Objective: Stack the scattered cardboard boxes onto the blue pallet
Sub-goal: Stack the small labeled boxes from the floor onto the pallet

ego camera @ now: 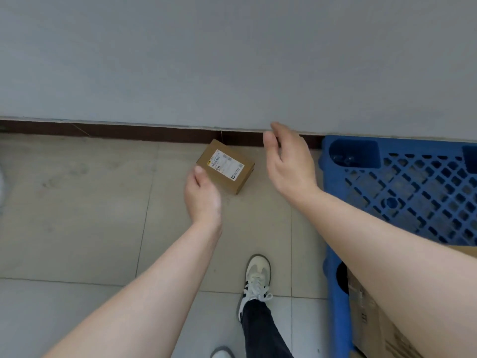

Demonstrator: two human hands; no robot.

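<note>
Your forearms fill the lower half of the frame, and between them your white lace-up sneaker with dark stripes [255,282] is planted on the pale grey floor tiles [77,215], a stance that suggests a forward lean toward the wall.

At the lower right, a large brown cardboard carton [371,319] sits on the near end of the blue plastic lattice pallet [418,187], partly hidden by your right arm. Most of the lattice deck in view beyond it is bare, so room remains for further boxes.

Your left hand [202,196] is at centre frame, palm turned inward, fingers spread and holding nothing. Its thumb lies at the near left corner of the small brown cardboard box with a white shipping label [225,166]; whether it touches cannot be determined.

Your right hand [286,161] hovers right of the box, unclenched, curved and clear of it. The two palms face each other, an arrangement suited to clamping the box from both sides.

Note that the box rests label-up on the floor, skewed to the tile lines, just short of the dark brown skirting board [129,133] below the grey wall [232,60].
</note>
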